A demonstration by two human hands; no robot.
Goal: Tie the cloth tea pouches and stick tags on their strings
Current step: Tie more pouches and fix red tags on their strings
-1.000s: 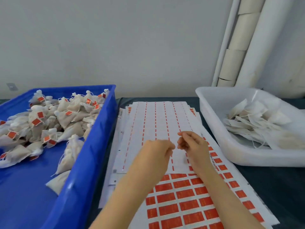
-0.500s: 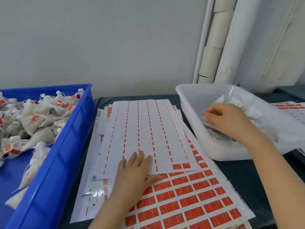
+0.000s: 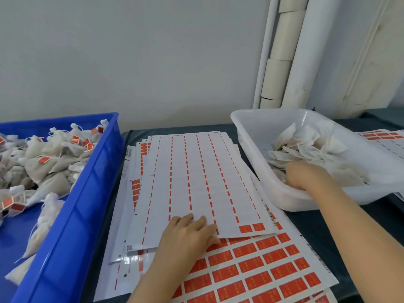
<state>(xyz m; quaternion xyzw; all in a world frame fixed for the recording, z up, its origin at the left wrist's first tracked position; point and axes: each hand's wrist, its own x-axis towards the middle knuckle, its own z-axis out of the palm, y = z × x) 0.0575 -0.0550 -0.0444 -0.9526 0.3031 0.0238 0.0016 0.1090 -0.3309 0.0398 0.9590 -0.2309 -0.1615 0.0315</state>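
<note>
Our left hand (image 3: 188, 235) rests flat on the near edge of the nearly stripped tag sheet (image 3: 196, 182), its grip apart, fingers straight. That sheet tops a stack on the dark worktop (image 3: 317, 226), over a sheet full of red tags (image 3: 251, 270). Our right hand (image 3: 306, 174) reaches into the white tub (image 3: 262, 127) at the right, among the untied pouches (image 3: 306, 145); its fingers are hidden, so we cannot tell its grip. Tied, tagged pouches (image 3: 43, 162) fill the blue crate (image 3: 72, 215) at the left.
</note>
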